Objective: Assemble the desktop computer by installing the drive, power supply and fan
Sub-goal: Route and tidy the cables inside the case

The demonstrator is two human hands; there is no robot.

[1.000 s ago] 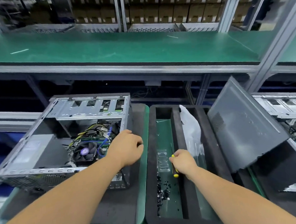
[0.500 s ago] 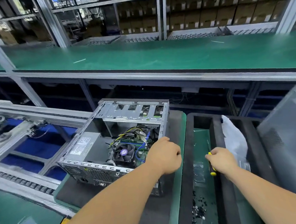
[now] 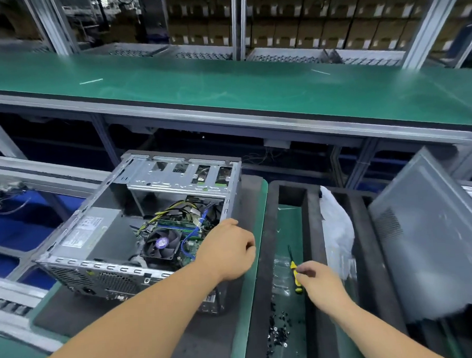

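Yellow screwdriver (image 3: 295, 274) lies just beside right hand (image 3: 321, 282), fingertips touching it.

A long green shelf (image 3: 225, 97) on a grey metal frame ran across the scene. Behind it, racks (image 3: 303, 24) held rows of brown cardboard boxes (image 3: 317, 35). Below it lay dark space with loose wires; left of it, blue panels (image 3: 31, 217) showed between grey rails.

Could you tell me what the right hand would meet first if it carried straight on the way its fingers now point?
Probably the yellow screwdriver. The right hand points forward and left along the tray slot, its fingertips right at the handle. Whether they already touch it is unclear, since blur hides the contact.
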